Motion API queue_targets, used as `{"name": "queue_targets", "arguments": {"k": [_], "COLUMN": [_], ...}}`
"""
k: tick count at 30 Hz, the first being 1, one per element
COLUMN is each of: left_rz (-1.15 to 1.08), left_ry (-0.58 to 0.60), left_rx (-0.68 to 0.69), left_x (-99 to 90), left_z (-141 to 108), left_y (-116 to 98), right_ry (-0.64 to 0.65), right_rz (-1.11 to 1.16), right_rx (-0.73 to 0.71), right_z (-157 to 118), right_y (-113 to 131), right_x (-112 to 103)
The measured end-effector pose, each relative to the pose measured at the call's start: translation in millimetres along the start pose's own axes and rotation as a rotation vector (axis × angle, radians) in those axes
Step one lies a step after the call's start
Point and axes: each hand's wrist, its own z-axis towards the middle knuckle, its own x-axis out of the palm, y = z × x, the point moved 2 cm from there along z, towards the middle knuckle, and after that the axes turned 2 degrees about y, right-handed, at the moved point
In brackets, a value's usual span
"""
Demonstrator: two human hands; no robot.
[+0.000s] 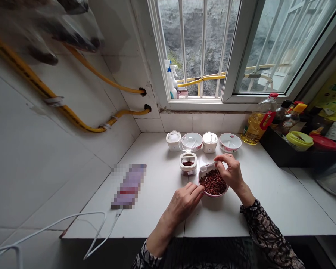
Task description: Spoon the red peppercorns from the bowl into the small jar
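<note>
A round bowl [214,195] full of small dark red pieces [213,182] stands on the white tiled counter. My left hand [184,200] rests against its left rim, the fingers closed on it. Over the bowl's right side, my right hand [230,170] pinches the end of a small white spoon [208,167], which lies across the upper part of the bowl. Just left and behind stands a square white container [188,171] with its lid up and red pieces inside.
Behind are two white containers [173,141] [210,142] and two bowls [192,142] [230,142]. An oil bottle [252,127] and a black condiment rack [277,153] stand at right. A blurred purple object [129,186] with a white cable [100,233] is at left.
</note>
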Motion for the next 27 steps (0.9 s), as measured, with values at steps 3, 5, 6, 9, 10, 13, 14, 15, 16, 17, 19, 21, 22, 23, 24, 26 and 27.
{"name": "queue_targets", "arguments": {"k": [3,5,6,9,10,13,14,15,16,17,19,21,22,23,24,26,27], "left_rz": [-0.001,-0.002,-0.003,-0.002,-0.003,-0.001,0.000,0.002,0.002,0.002,0.002,0.005,0.006,0.008,0.008,0.007,0.005], "left_ry": [-0.002,0.004,0.008,0.009,0.006,0.001,0.002,0.003,0.003,0.002,-0.001,-0.002,-0.003,-0.004,-0.005,-0.008,-0.010], "left_rx": [0.007,0.005,0.004,0.002,0.004,0.008,0.008,0.007,0.009,0.010,0.012,0.011,0.010,0.008,0.009,0.014,0.017], "left_x": [-1.9,-2.6,-2.6,-2.2,-2.0,-1.6,-1.6,-1.7,-1.8,-2.0,-2.4,-2.8,-2.9,-3.0,-3.0,-3.1,-3.1], "left_z": [1.2,1.6,1.6,1.1,0.9,0.6,0.6,0.8,0.9,1.1,1.3,1.5,1.6,1.6,1.7,1.8,1.9], "left_y": [-0.3,-0.3,-0.3,0.0,0.1,0.2,0.1,0.0,-0.1,-0.3,-0.6,-0.8,-0.8,-0.8,-0.7,-0.5,-0.4], "right_ry": [0.074,0.141,0.176,0.233,0.232,0.211,0.210,0.212,0.218,0.225,0.232,0.229,0.225,0.218,0.208,0.181,0.171], "right_rz": [-0.066,-0.110,-0.120,-0.105,-0.090,-0.025,0.010,0.052,0.098,0.143,0.220,0.262,0.272,0.274,0.271,0.256,0.253], "right_rx": [-0.006,-0.014,-0.010,0.041,0.070,0.171,0.208,0.245,0.283,0.322,0.391,0.439,0.452,0.458,0.459,0.454,0.456], "right_z": [-5.7,-8.7,-9.8,-11.4,-11.4,-10.2,-9.7,-9.1,-8.7,-8.4,-8.1,-8.0,-7.8,-7.5,-7.2,-6.4,-6.0], "right_y": [-6.8,-9.0,-9.6,-11.5,-12.4,-15.9,-16.8,-17.6,-18.1,-18.3,-18.1,-17.5,-17.1,-16.7,-16.3,-15.6,-15.5], "right_x": [2.4,8.2,11.2,16.9,17.2,15.4,14.5,13.7,13.2,12.7,12.2,11.7,11.3,10.9,10.3,8.9,8.4]}}
